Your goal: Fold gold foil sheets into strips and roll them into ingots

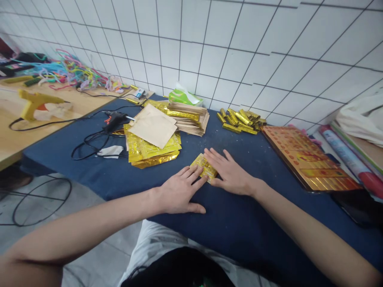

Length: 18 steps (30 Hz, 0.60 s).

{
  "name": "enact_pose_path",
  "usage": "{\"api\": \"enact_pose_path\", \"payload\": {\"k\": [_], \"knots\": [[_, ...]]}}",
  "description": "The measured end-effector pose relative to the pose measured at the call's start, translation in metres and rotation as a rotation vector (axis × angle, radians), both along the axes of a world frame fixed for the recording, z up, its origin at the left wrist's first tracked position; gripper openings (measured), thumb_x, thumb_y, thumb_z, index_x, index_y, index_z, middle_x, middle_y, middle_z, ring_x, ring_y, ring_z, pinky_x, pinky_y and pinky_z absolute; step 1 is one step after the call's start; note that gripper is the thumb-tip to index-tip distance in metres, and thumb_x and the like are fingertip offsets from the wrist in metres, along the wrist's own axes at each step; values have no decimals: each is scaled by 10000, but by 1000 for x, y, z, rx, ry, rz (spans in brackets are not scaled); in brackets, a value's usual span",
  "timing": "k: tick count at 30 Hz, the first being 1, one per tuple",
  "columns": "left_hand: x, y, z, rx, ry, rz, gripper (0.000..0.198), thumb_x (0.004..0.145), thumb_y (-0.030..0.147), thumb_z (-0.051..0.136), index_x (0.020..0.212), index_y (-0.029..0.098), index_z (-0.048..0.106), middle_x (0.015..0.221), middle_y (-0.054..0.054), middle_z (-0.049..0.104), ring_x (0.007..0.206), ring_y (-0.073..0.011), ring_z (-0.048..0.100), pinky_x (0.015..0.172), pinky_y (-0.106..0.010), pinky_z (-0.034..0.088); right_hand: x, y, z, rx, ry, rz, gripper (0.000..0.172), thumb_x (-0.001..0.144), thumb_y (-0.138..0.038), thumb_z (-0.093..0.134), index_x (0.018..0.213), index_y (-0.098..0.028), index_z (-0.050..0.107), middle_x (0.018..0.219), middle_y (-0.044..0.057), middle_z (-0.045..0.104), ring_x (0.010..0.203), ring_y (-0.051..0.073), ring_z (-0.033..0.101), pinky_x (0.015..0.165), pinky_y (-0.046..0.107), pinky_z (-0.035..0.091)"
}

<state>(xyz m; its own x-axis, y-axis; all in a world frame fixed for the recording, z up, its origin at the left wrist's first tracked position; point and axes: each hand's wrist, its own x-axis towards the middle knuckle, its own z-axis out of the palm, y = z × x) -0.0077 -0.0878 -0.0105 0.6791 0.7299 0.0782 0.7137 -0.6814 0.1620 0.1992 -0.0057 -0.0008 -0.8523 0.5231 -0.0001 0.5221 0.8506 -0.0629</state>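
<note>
A piece of gold foil paper (204, 164) lies on the blue tablecloth in front of me, partly hidden under my fingers. My left hand (182, 189) rests on its near left side, fingers stretched out and thumb apart. From the right, my right hand (229, 171) lies across its other edge with the fingers spread. Just beyond my left hand is a stack of gold foil sheets (155, 157) with a plain tan sheet (154, 125) on top. Behind it sits a pile of brownish paper sheets (194, 119).
Several gold paper rolls (241, 119) are heaped by the tiled wall. A red-gold printed packet (311, 159) lies at right. At left are a black glue gun (115, 119) with its cord, a yellow glue gun (38, 104) and tangled colourful strands (77, 71). A green tissue pack (184, 96) stands behind.
</note>
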Motion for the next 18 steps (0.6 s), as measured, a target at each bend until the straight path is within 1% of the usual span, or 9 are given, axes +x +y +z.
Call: {"api": "enact_pose_path", "payload": {"k": [2, 3, 6, 9, 11, 13, 15, 17, 18], "knots": [[0, 0, 0, -5, 0, 3, 845, 748, 713, 354, 1343, 113, 332, 1422, -204, 283, 1332, -322, 218, 1063, -441, 205, -2, -4, -4, -29, -29, 35, 799, 828, -658, 209, 1428, -146, 83, 1478, 129, 163, 1354, 286, 144, 1040, 576, 140], [-1, 0, 0, -8, 2, 3, 844, 748, 713, 353, 1342, 115, 333, 1423, -202, 283, 1332, -321, 217, 1065, -440, 202, -2, -4, -6, -41, -44, 31, 778, 837, -647, 202, 1429, -157, 85, 1479, 121, 164, 1353, 287, 149, 1037, 582, 140], [-1, 0, -1, -16, 4, 7, 843, 752, 712, 347, 1352, 121, 316, 1417, -197, 299, 1330, -316, 226, 1066, -433, 199, 3, 5, -11, -45, -75, -55, 717, 857, -617, 189, 1426, -188, 113, 1482, 94, 158, 1353, 293, 143, 1030, 608, 126], [0, 0, -2, -9, -1, 7, 843, 755, 709, 345, 1363, 128, 294, 1417, -198, 298, 1330, -315, 228, 1063, -433, 205, 9, 14, -7, -40, -94, -124, 716, 854, -622, 194, 1419, -184, 164, 1477, 99, 177, 1349, 304, 152, 1026, 621, 120], [0, 0, -2, -4, -1, 5, 845, 755, 709, 345, 1369, 132, 281, 1419, -200, 293, 1331, -316, 224, 1060, -439, 207, 7, 11, -1, -32, -84, -141, 728, 852, -625, 185, 1414, -163, 187, 1470, 116, 196, 1347, 305, 163, 1024, 622, 126], [0, 0, -2, 0, 3, 3, 844, 755, 708, 349, 1369, 133, 279, 1422, -202, 285, 1333, -320, 215, 1060, -447, 204, 0, 4, 4, -18, -53, -123, 745, 851, -629, 174, 1412, -139, 189, 1470, 128, 188, 1351, 293, 155, 1029, 611, 125], [0, 0, -2, 3, 3, 3, 829, 755, 701, 362, 1350, 125, 314, 1427, -207, 269, 1337, -328, 195, 1062, -450, 201, -10, -4, 6, -28, -27, -52, 757, 849, -632, 174, 1415, -129, 173, 1477, 123, 162, 1357, 272, 139, 1043, 586, 122], [1, 0, -1, 6, 4, 5, 808, 759, 689, 377, 1330, 118, 346, 1429, -212, 260, 1339, -333, 187, 1060, -452, 205, -16, -4, 2, -69, -31, 10, 752, 852, -628, 172, 1418, -133, 158, 1477, 117, 169, 1357, 264, 145, 1046, 576, 132], [1, 0, 0, 5, 5, 5, 805, 761, 684, 381, 1333, 119, 342, 1429, -211, 262, 1337, -331, 194, 1058, -452, 209, -16, 0, -2, -79, -36, 5, 741, 857, -620, 167, 1418, -135, 162, 1474, 119, 179, 1354, 270, 155, 1040, 586, 135]]}}
